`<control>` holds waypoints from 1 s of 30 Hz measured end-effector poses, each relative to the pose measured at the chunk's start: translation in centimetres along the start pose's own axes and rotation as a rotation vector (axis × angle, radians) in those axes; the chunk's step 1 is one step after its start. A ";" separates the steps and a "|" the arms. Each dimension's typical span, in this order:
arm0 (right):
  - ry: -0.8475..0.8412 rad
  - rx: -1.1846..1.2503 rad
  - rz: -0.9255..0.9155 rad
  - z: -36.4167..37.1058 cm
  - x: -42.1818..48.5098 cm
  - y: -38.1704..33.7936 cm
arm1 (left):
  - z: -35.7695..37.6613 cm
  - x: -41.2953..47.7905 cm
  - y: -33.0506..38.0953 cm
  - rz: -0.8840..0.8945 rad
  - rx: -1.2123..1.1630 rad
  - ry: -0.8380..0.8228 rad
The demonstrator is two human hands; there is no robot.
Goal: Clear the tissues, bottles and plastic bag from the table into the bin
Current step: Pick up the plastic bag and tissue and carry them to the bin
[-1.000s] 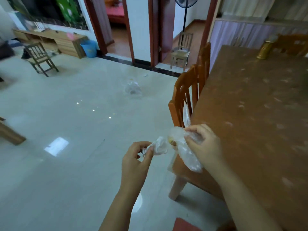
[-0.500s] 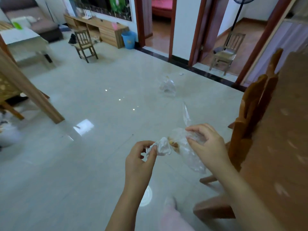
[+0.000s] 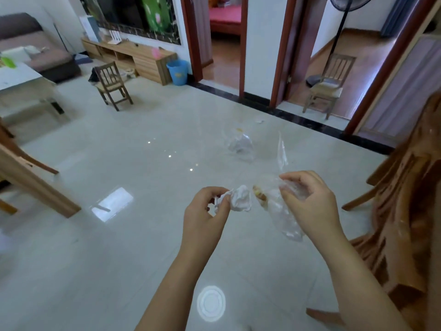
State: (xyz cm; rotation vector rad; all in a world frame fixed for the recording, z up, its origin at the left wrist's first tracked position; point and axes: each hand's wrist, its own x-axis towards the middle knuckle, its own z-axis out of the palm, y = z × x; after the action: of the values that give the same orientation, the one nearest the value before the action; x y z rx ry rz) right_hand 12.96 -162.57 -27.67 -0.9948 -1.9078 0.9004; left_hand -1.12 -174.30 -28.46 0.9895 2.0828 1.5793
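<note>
- Camera view has swung off the desk, and the round blue plastic bin (image 3: 177,72) is now far ahead.
- Still loaded: left hand (image 3: 205,211) pinches crumpled white tissue (image 3: 238,200), right hand (image 3: 310,199) grips clear plastic bag (image 3: 281,211). Just the walk left, I reckon.

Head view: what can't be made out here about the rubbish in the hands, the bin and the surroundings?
All in the head view:
1. The yellowish contents of the clear crumpled plastic bag, held by the right hand, are blurred behind the film.
2. The white crumpled tissue, pinched by the left hand, is partly hidden by the fingers.
3. The blue plastic bin is far off, so its inside is not visible.
4. The orange-brown wooden chairs are blurred and cut off by the right edge.
</note>
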 end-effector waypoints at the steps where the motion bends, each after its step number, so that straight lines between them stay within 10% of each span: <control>1: 0.006 -0.007 0.015 0.3 1.2 0.3 | 0.5 1.5 -0.2 -0.006 -0.009 0.000; 30: 0.409 -0.240 0.188 6.1 44.3 13.4 | 22.5 51.7 0.0 0.115 -0.085 -0.452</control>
State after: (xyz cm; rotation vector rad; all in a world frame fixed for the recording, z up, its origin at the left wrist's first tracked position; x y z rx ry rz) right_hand -5.09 -119.53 -27.74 -1.4015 -1.6133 0.5222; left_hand -22.75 -122.22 -28.73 1.3129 1.6642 1.3266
